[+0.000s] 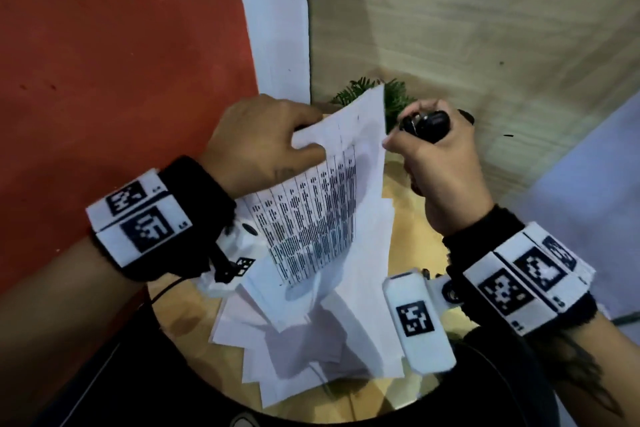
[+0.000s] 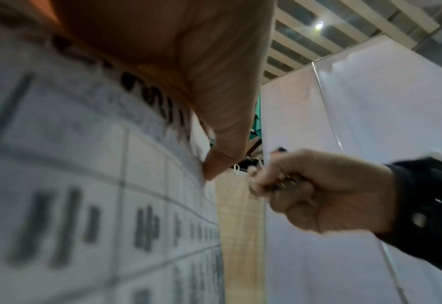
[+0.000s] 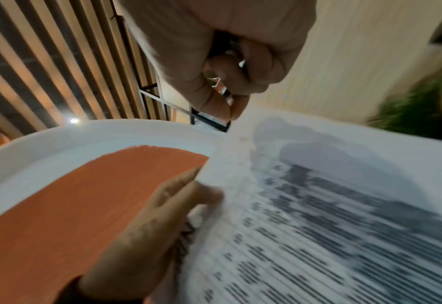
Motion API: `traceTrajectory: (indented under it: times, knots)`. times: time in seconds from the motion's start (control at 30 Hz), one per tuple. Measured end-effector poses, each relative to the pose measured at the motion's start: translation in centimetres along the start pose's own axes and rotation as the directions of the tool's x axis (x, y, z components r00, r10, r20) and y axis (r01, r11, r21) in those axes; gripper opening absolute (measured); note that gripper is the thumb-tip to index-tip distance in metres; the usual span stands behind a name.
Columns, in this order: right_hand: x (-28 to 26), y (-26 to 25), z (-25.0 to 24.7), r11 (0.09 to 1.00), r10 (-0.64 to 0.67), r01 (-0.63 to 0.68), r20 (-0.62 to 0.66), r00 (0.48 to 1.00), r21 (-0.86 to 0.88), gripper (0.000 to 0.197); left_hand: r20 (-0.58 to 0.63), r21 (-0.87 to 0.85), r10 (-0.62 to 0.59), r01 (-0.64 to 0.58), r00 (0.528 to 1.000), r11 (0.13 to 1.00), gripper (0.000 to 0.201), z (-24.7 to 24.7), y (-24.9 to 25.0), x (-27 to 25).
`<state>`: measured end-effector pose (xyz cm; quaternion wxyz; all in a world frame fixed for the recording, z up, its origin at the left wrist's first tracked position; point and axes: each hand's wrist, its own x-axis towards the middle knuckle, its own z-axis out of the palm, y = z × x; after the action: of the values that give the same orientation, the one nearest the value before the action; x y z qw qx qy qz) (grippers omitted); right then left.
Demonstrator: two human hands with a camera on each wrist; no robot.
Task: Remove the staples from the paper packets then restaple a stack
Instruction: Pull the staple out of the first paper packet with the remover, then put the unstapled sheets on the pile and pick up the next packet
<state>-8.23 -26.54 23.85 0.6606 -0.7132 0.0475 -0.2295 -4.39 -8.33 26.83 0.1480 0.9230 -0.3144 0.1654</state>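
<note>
My left hand (image 1: 306, 140) pinches the upper left corner of a paper packet (image 1: 322, 211) printed with a table and holds it tilted up above the table. The thumb (image 2: 214, 144) lies on the printed top sheet (image 2: 84, 185). My right hand (image 1: 415, 139) is curled round a black staple remover (image 1: 427, 123) right at the packet's top right corner. In the right wrist view a bent bit of wire, seemingly a staple (image 3: 215, 80), shows among my right fingers (image 3: 240, 67) just above the packet's edge (image 3: 240, 139). The remover's teeth are hidden.
Several loose white sheets (image 1: 311, 340) lie fanned out on the round wooden table (image 1: 412, 218) under the packet. A green plant (image 1: 394, 94) stands behind it. A red wall (image 1: 121, 80) is on the left and a wood-grain panel (image 1: 485, 28) behind.
</note>
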Motion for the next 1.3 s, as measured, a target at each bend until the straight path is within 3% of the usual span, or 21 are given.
traceTrajectory:
  times: [0.1, 0.2, 0.3, 0.5, 0.57, 0.63, 0.73, 0.8, 0.9, 0.97, 1.0, 1.03, 1.07, 1.1, 1.13, 1.17, 1.2, 1.3]
  knots:
    - [0.0, 3.7, -1.5, 0.99, 0.108, -0.115, -0.091, 0.99, -0.079, 0.024, 0.084, -0.182, 0.017, -0.001, 0.996, 0.983, 0.045, -0.4, -2.0, 0.8]
    - [-0.4, 8.1, -2.1, 0.923, 0.227, -0.22, -0.014, 0.974, -0.315, 0.033, 0.14, -0.421, 0.067, -0.002, 0.988, 0.907, 0.044, -0.4, -3.5, 1.6]
    - [-0.6, 10.0, -1.9, 0.823, 0.204, -0.138, 0.061, 0.977, -0.551, 0.037, 0.186, -0.453, 0.084, 0.01, 0.979, 0.891, 0.036, -0.7, -4.4, 2.2]
    - [1.8, 9.7, -0.8, 0.763, 0.272, -0.138, 0.12, 0.955, -0.631, 0.026, 0.347, -0.42, 0.168, -0.008, 0.922, 0.908, 0.04, -3.2, -6.3, 3.1]
    - [2.1, 9.0, 0.0, 0.813, 0.264, -0.124, 0.17, 0.95, -0.568, 0.027, 0.417, -0.406, 0.201, -0.016, 0.886, 0.914, 0.036, -4.3, -6.6, 3.2]
    - [2.3, 8.2, 0.8, 0.938, 0.236, -0.154, 0.25, 0.939, -0.31, 0.032, 0.473, -0.368, 0.205, -0.019, 0.857, 0.93, 0.042, -5.3, -6.8, 3.3]
    - [2.8, 7.0, 2.6, 0.963, 0.259, -0.266, 0.35, 0.9, -0.029, 0.031, 0.476, -0.331, 0.146, 0.023, 0.867, 0.943, 0.036, -5.5, -7.5, 3.5]
    - [3.0, 6.6, 3.8, 0.951, 0.274, -0.307, 0.349, 0.896, 0.043, 0.031, 0.353, -0.274, 0.031, 0.072, 0.935, 0.959, 0.031, -5.2, -8.5, 3.6]
    - [3.3, 6.7, 5.3, 0.925, 0.329, -0.366, 0.262, 0.907, 0.105, 0.035, 0.051, 0.103, -0.123, 0.117, 0.991, 0.988, 0.054, -4.8, -12.4, 2.7]
    - [3.5, 6.8, 5.6, 0.905, 0.364, -0.402, 0.234, 0.901, 0.141, 0.027, -0.132, 0.139, -0.293, 0.31, 0.947, 0.94, 0.055, -3.4, -15.3, 0.5]
    - [3.7, 7.0, 5.6, 0.889, 0.383, -0.427, 0.242, 0.891, 0.167, 0.021, -0.17, 0.022, -0.404, 0.413, 0.899, 0.91, 0.052, -2.1, -16.4, -1.1]
    - [3.9, 7.4, 5.5, 0.865, 0.41, -0.462, 0.255, 0.876, 0.197, 0.022, -0.082, -0.204, -0.526, 0.503, 0.846, 0.84, 0.05, -0.1, -16.8, -3.1]
    - [4.0, 7.9, 5.6, 0.833, 0.442, -0.504, 0.274, 0.854, 0.228, 0.026, 0.115, -0.468, -0.576, 0.556, 0.809, 0.687, 0.051, 1.8, -16.6, -5.3]
    - [4.0, 8.6, 5.7, 0.801, 0.479, -0.548, 0.291, 0.828, 0.242, 0.028, 0.328, -0.661, -0.557, 0.606, 0.763, 0.443, 0.055, 3.8, -16.1, -7.2]
    - [3.8, 9.5, 6.1, 0.771, 0.521, -0.592, 0.302, 0.798, 0.235, 0.03, 0.476, -0.741, -0.517, 0.641, 0.711, 0.199, 0.06, 5.8, -15.9, -8.8]
    - [3.4, 10.7, 6.7, 0.747, 0.564, -0.63, 0.299, 0.77, 0.212, 0.031, 0.547, -0.759, -0.482, 0.648, 0.684, 0.06, 0.065, 7.4, -15.8, -10.0]
    - [3.0, 11.8, 7.4, 0.724, 0.605, -0.661, 0.28, 0.746, 0.196, 0.033, 0.559, -0.753, -0.497, 0.657, 0.663, 0.029, 0.073, 9.0, -16.4, -10.7]
    - [1.5, 15.7, 9.1, 0.713, 0.679, -0.694, 0.147, 0.719, 0.099, 0.037, 0.486, -0.672, -0.614, 0.715, 0.622, 0.192, 0.086, 10.4, -16.8, -11.1]
